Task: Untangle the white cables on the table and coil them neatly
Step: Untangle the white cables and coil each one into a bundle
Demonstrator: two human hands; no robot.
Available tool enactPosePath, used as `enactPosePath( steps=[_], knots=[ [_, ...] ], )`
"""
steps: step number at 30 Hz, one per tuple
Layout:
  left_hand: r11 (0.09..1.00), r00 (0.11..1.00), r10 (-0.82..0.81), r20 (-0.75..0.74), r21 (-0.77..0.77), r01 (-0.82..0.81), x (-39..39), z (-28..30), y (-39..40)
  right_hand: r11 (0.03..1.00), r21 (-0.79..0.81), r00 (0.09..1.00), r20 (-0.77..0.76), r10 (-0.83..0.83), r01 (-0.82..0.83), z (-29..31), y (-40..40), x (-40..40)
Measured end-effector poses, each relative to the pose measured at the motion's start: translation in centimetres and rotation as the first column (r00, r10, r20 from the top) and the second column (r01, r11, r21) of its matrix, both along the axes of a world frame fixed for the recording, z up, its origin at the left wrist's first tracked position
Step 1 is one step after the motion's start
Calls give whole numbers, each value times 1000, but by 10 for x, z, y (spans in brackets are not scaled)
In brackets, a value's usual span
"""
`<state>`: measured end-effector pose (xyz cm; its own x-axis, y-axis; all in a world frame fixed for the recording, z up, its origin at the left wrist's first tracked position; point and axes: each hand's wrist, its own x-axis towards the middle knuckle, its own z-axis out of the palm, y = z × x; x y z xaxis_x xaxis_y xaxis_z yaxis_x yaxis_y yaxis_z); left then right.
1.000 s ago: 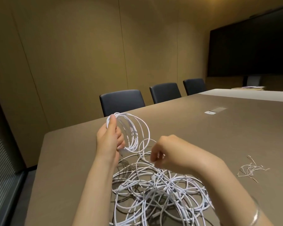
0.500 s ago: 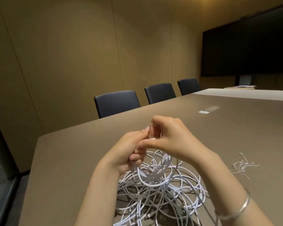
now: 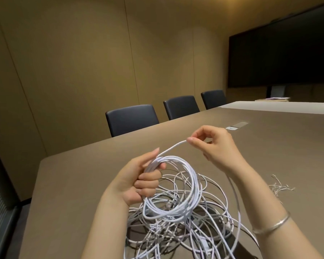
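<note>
Head view: the left hand [image 3: 138, 181] clenches the round coil of thin white cable [image 3: 173, 187] above the loose white cable tangle [image 3: 185, 232] on the brown table [image 3: 79, 184], keeping finished loops separate. At two o'clock, the right hand [image 3: 214, 144] pinches the free strand [image 3: 173, 146], seemingly drawing slack for another loop.

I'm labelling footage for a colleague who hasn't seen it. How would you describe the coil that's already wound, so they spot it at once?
On the brown table, over the loose cable pile, the left hand grips a coil. Unlike the sprawling pile, its loops are bunched into one ring.
</note>
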<state>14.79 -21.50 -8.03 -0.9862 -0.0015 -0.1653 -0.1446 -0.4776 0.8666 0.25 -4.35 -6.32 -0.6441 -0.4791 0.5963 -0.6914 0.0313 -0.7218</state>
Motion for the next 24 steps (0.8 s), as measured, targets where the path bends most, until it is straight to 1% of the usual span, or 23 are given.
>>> enactPosePath(
  steps=[2,3,4,6,7,9,11,14,16,18,20,22,24],
  knots=[
    [990,997,77,5,-116,-76,-1,1,5,999,6,999,-17,-51,51,-2,-2,-1],
    [984,993,114,-16,-133,-115,-2,1,8,998,28,999,5,-49,49,-2,-1,-2],
    [981,988,149,-47,-116,-153,-3,1,8,998,64,999,47,-26,23,-2,1,-2],
    [975,970,219,-103,-26,-223,-6,0,6,980,162,980,181,83,-113,-1,6,-2],
    [965,958,260,-121,24,-259,-7,-1,4,956,222,959,249,136,-193,-1,10,-2],
    [933,923,353,-151,130,-336,-7,-3,-3,894,338,924,340,177,-296,-3,16,-4],
    [885,878,445,-174,234,-403,-7,-6,-11,853,414,911,384,153,-318,-5,20,-8],
    [802,797,574,-188,329,-499,-2,-8,-23,846,451,910,404,91,-284,-7,25,-15],
    [752,737,641,-213,363,-550,1,-6,-27,879,421,919,392,46,-223,-7,26,-19],
    [706,681,696,-229,394,-589,5,-5,-32,932,353,944,328,-45,-79,-7,29,-25],
    [662,627,741,-239,414,-625,9,-4,-38,962,263,960,245,-139,73,-5,33,-29],
    [626,582,776,-245,416,-659,12,-5,-44,968,217,975,156,-158,122,-1,37,-30],
    [604,548,796,-256,400,-690,12,-7,-46,953,279,990,48,-134,115,4,36,-22]
  ],
)
